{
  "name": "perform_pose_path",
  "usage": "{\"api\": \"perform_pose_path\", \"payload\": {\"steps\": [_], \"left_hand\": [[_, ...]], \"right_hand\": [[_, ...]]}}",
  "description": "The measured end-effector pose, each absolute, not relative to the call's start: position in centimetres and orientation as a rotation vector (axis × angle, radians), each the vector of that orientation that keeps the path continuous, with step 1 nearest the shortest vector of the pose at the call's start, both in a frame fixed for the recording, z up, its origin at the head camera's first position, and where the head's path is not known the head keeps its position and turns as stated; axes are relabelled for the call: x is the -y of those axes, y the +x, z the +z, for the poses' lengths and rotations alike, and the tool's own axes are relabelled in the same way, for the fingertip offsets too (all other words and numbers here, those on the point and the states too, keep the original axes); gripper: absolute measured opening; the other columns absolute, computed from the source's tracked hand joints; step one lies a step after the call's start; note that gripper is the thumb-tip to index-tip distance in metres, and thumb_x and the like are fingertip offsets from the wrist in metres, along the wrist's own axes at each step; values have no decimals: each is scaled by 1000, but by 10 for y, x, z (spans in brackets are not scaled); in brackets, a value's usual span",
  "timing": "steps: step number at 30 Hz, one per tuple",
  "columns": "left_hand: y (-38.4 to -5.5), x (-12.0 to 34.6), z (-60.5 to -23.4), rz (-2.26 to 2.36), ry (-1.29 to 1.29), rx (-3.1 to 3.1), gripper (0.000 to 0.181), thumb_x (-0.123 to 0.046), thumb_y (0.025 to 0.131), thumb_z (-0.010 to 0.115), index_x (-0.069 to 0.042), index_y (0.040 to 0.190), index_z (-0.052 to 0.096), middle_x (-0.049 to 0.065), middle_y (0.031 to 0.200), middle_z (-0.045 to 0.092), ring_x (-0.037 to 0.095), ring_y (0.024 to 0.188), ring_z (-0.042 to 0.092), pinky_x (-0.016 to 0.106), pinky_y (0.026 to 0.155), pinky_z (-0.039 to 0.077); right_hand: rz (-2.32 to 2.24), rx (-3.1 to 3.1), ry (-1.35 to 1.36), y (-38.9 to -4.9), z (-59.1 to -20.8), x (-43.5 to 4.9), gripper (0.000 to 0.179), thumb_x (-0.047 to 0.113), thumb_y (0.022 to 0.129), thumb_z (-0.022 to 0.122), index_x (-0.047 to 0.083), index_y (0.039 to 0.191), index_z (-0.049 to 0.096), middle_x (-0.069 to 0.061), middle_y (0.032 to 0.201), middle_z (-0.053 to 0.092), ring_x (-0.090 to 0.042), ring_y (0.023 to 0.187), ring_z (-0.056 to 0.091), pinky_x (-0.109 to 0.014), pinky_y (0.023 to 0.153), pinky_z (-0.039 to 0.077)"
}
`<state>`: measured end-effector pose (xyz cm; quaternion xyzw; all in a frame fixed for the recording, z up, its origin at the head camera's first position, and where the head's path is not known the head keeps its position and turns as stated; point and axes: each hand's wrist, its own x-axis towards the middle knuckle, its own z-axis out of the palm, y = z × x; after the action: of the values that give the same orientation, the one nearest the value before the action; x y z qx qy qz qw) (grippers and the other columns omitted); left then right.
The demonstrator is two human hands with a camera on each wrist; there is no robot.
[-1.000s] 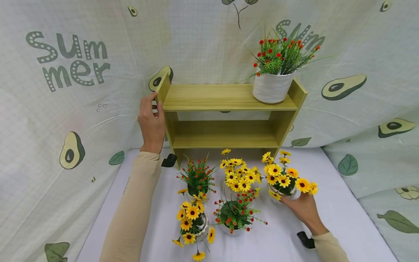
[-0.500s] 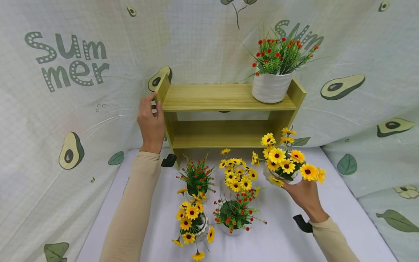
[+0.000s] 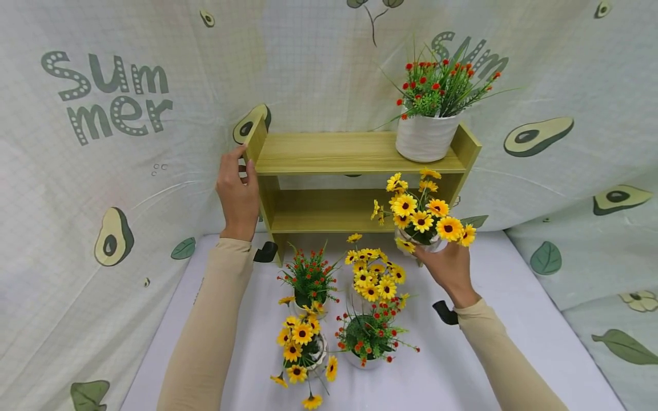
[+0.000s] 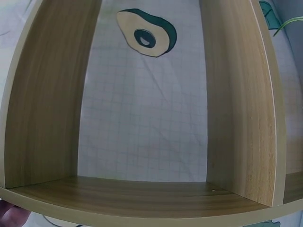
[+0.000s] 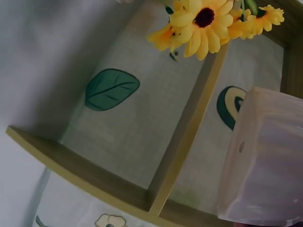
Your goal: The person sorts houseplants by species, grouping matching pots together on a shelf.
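Note:
My right hand (image 3: 452, 268) grips a white pot of yellow sunflower-like blooms (image 3: 421, 220), raised in front of the shelf's lower board at its right end. In the right wrist view the white pot (image 5: 267, 165) fills the right side, seen from below; the hand is mostly out of sight. My left hand (image 3: 239, 191) holds the left side panel of the wooden shelf (image 3: 329, 149), thumb near the front edge; some fingers are hidden. In the left wrist view, the shelf frame (image 4: 142, 196) spans the picture and a bit of the hand (image 4: 14, 216) shows at lower left.
A white pot with red flowers and grass (image 3: 428, 137) stands at the top board's right end. Ahead of the shelf, the table (image 3: 432, 377) bears several potted plants: two with yellow blooms (image 3: 377, 277), (image 3: 300, 342) and two with red flowers (image 3: 311, 279), (image 3: 367, 337).
My right hand has lifted the pot of yellow blooms off the table, then carried it up and leftward to the shelf front. The left hand has stayed on the shelf.

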<state>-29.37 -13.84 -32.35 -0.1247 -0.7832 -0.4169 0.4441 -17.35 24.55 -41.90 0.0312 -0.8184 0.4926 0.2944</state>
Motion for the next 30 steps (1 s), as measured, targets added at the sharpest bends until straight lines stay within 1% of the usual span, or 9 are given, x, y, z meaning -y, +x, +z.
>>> {"api": "perform_pose_path", "payload": {"steps": [2,4,7,10,15,22,26,30], "left_hand": [[-294,138,-324,-1032,-309,1945,32,-10,110,55,3,139,61,23,130,65,37,99,68,44,80,61],[-294,137,-324,-1031,-308,1946,32,-11,110,55,3,139,61,23,130,65,37,99,68,45,81,61],[-295,137,-324,-1034,-310,1946,32,-11,110,55,3,139,61,23,130,65,37,99,68,45,81,61],[-296,136,-324,-1035,-312,1944,32,-10,110,55,3,139,61,23,130,65,37,99,68,45,81,61],[-297,135,-325,-1029,-315,1945,32,-10,110,55,3,139,61,23,130,64,37,100,67,45,82,61],[-297,135,-325,-1019,-292,1947,32,-11,110,54,3,138,61,23,130,65,37,100,67,45,82,62],[-296,137,-325,-1011,-282,1951,32,-12,111,54,3,138,61,23,129,65,36,99,68,45,81,61],[-295,137,-325,-1008,-284,1949,32,-12,111,53,3,139,61,24,128,65,37,99,68,45,82,62]], "right_hand": [[1315,2153,94,-181,-418,-243,90,-1,76,90,2,153,45,-19,149,55,-29,141,47,-59,119,34],[1306,2140,96,-188,-417,-240,88,1,76,90,0,152,46,-21,149,54,-35,141,48,-63,119,34],[1272,2151,65,-197,-415,-237,83,6,77,91,0,149,49,-19,145,58,-36,138,53,-63,115,39],[1269,2171,22,-205,-414,-234,80,10,80,90,0,148,50,-19,144,59,-35,136,55,-61,112,43],[1251,2189,-42,-215,-415,-232,79,16,81,89,-1,147,49,-19,143,60,-35,134,55,-58,110,44],[1247,2176,-42,-236,-420,-229,82,18,81,89,-1,149,48,-20,143,59,-34,135,55,-55,113,43],[1188,2199,-83,-246,-422,-225,76,24,80,90,1,144,54,-21,138,63,-37,131,59,-56,109,46],[1087,2248,-164,-254,-422,-222,77,34,81,90,4,144,56,-21,138,65,-39,130,61,-60,104,49]]}}
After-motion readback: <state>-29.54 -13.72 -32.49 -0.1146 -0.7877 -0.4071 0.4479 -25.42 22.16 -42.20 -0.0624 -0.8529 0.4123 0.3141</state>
